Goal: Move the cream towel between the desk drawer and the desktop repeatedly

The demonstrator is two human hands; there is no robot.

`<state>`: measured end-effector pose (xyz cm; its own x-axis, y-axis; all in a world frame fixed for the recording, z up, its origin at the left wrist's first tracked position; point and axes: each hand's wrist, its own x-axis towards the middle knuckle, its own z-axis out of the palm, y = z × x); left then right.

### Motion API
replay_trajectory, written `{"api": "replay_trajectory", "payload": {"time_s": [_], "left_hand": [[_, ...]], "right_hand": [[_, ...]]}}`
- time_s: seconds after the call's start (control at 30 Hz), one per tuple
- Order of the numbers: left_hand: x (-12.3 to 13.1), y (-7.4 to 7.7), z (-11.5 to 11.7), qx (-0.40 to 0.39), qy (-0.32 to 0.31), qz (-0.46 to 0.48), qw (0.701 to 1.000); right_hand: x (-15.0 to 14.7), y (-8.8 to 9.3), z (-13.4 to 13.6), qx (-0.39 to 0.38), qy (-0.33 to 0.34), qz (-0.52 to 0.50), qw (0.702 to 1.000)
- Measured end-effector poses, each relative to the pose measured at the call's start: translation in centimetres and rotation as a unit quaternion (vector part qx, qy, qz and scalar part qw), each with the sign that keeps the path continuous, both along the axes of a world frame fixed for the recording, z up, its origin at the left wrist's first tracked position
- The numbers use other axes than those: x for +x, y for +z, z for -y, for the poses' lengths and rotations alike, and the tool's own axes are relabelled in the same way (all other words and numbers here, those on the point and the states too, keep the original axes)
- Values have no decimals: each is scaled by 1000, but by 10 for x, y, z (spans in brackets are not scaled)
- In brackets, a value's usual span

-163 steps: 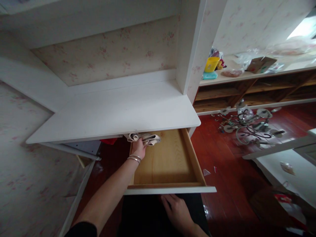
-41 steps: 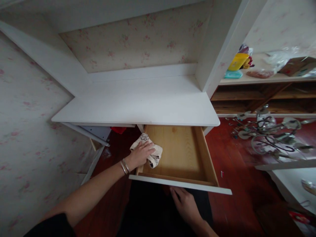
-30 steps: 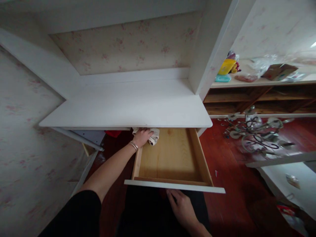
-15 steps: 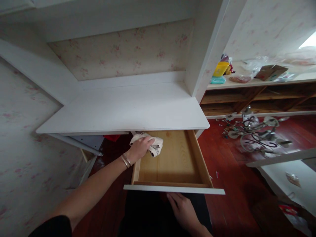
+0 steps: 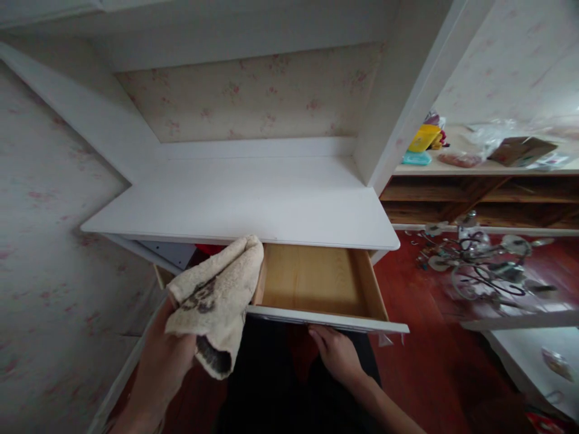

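My left hand (image 5: 174,343) is closed on a cream cloth (image 5: 221,289) with dark marks, folded and lifted up left of the drawer. A pulled-out wooden drawer (image 5: 312,283) with a white front (image 5: 335,321) sits under the white desk top (image 5: 253,199). Its visible inside is bare pale wood. At the lower edge of that front is my right hand (image 5: 337,352), fingers bent against it. Whether a knob sits under those fingers is hidden.
A chandelier (image 5: 493,265) with curved arms lies on the red floor at right. Behind it, a low shelf unit (image 5: 429,193) carries a yellow container (image 5: 424,138), plastic bags and a cardboard box (image 5: 522,150). Upright panels frame the desk.
My left hand has brought the cloth out of the drawer, toward me and to the left. The drawer has slid partway in, with my right hand still at its front.
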<state>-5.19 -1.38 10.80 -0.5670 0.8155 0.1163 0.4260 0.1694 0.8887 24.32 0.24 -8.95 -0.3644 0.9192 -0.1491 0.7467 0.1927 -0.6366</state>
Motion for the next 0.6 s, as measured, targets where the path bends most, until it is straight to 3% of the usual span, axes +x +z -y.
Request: {"api": "replay_trajectory", "payload": {"time_s": [0.07, 0.2, 0.33, 0.5, 0.6], "left_hand": [[2, -4, 8, -17, 71, 128, 989], [17, -17, 14, -98, 179, 314, 927], [30, -45, 21, -168, 161, 437, 869], [40, -87, 20, -188, 144, 521, 820], [50, -103, 9, -182, 126, 566, 794]], "right_hand": [[-1, -1, -20, 13, -6, 16, 1000], [-6, -2, -61, 31, -13, 61, 998], [-13, 2, -101, 27, -37, 114, 992], [-20, 12, -144, 1, -50, 170, 984], [-22, 17, -166, -12, -44, 168, 985]]}}
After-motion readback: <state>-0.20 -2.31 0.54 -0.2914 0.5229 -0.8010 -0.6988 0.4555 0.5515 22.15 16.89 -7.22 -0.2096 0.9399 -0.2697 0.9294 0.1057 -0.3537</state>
